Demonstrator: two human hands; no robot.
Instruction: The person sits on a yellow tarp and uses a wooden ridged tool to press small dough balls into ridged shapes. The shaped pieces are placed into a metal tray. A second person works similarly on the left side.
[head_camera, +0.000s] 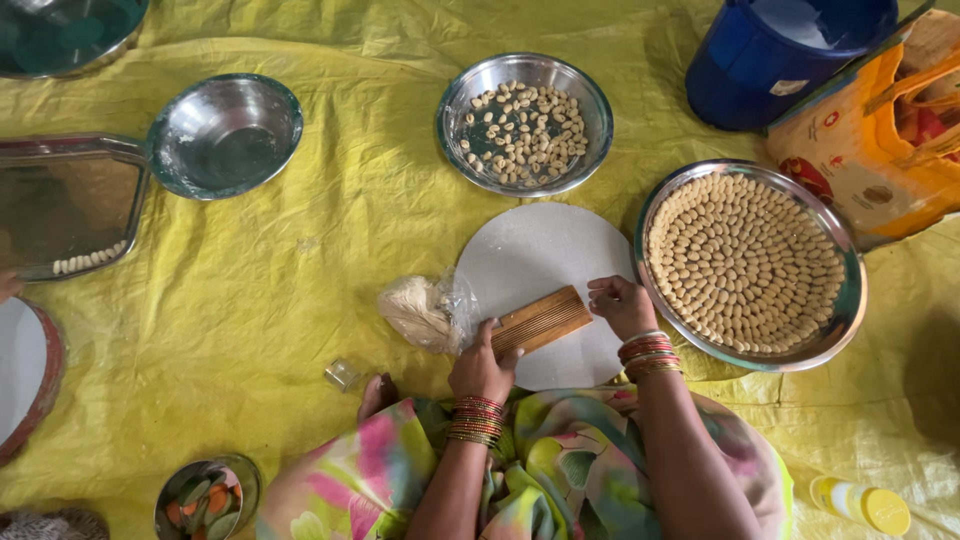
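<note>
Clamped on the near-left end of a ribbed wooden board (541, 320), the left hand (482, 366) has its fingers curled over the edge. That board is small, tan and rectangular, grooved along its length, and lies tilted on a round white board (540, 250) at the middle of the yellow sheet (300, 260). At the board's far-right end the right hand (620, 303) has its fingertips drawn together; whether they pinch anything cannot be told. Both wrists carry stacked bangles and reach forward from the near edge. Just left of the wooden board lies a lump of dough in clear plastic (425, 312). Right of it sits a steel plate (845, 300) of shaped pieces in rings; farther off, a steel bowl (450, 110) of loose pieces.
</note>
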